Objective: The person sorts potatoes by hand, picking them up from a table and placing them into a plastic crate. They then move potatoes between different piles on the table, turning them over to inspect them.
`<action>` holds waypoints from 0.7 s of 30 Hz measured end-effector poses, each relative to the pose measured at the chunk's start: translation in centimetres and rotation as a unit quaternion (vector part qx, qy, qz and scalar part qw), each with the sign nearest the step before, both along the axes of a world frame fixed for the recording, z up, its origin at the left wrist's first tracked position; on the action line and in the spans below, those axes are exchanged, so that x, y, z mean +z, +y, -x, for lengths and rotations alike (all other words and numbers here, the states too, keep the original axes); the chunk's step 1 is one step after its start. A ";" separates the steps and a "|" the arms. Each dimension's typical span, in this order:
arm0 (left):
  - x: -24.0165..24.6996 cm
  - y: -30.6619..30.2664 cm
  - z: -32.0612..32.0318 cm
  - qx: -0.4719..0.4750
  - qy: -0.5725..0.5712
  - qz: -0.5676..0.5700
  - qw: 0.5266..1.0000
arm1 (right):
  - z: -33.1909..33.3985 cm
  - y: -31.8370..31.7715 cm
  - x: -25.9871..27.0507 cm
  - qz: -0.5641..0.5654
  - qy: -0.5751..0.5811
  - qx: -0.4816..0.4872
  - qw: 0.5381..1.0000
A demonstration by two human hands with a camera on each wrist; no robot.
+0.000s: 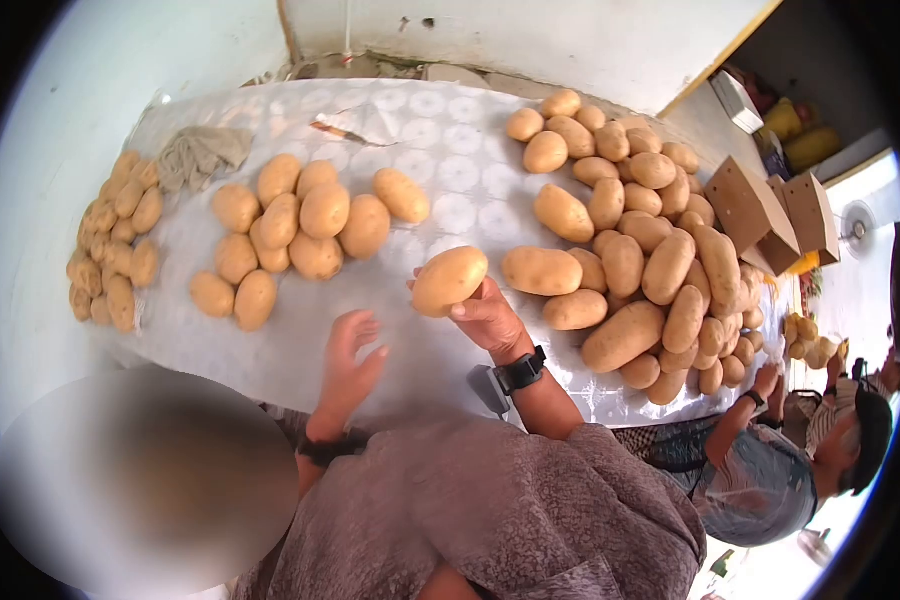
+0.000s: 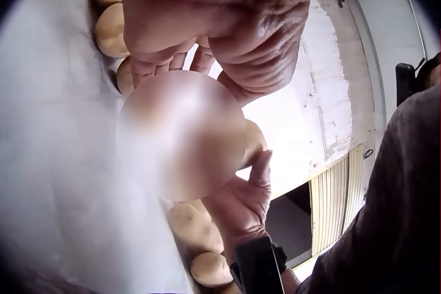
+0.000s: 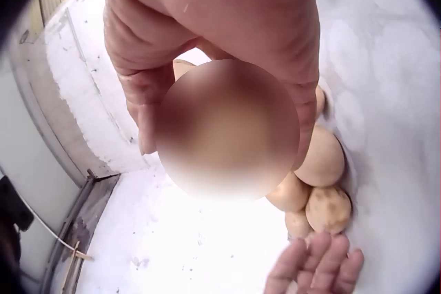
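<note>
Above the near part of the table, my right hand (image 1: 495, 322) holds a large pale-brown potato (image 1: 450, 281) between thumb and fingers. My left hand (image 1: 350, 362) hovers just left of it with relaxed fingers and nothing in them. In the right wrist view, a blurred disc hides most of the potato below my right hand (image 3: 220, 11), and the fingers of my left hand (image 3: 320, 266) show at the bottom. The left wrist view has my left hand (image 2: 220, 25) at the top and the right hand (image 2: 241, 204) lower down at the potato (image 2: 255, 144).
A large heap of potatoes (image 1: 625, 262) covers the table's right side. A smaller group (image 1: 280, 220) lies left of centre, another (image 1: 120, 232) at the far left. A grey cloth (image 1: 205, 157) lies behind them. Cardboard boxes (image 1: 755, 215) stand at right, near another person (image 1: 770, 475).
</note>
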State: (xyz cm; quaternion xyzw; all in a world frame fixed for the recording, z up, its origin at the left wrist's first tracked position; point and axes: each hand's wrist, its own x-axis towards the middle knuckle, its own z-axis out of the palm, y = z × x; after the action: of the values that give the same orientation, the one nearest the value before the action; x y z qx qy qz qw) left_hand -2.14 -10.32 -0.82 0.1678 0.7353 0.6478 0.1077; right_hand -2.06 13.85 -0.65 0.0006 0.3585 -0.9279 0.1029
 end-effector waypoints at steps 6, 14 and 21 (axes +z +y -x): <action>-0.2 -0.5 -0.1 -0.012 -0.024 0.014 1.000 | -1.3 4.6 2.5 -0.098 0.036 -0.149 0.983; -1.4 -1.3 -0.1 0.024 0.018 0.036 0.999 | -4.2 9.4 6.0 -0.142 0.037 -0.310 0.939; -4.4 -4.6 0.4 0.044 0.011 0.051 0.998 | -7.4 11.6 5.2 -0.096 0.038 -0.359 0.928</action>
State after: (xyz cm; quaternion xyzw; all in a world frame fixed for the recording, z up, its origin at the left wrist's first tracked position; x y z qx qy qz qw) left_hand -2.50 -14.93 -5.21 0.1371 0.7753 0.6113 0.0796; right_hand 5.33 25.43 4.56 0.1042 0.4251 -0.8633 -0.2514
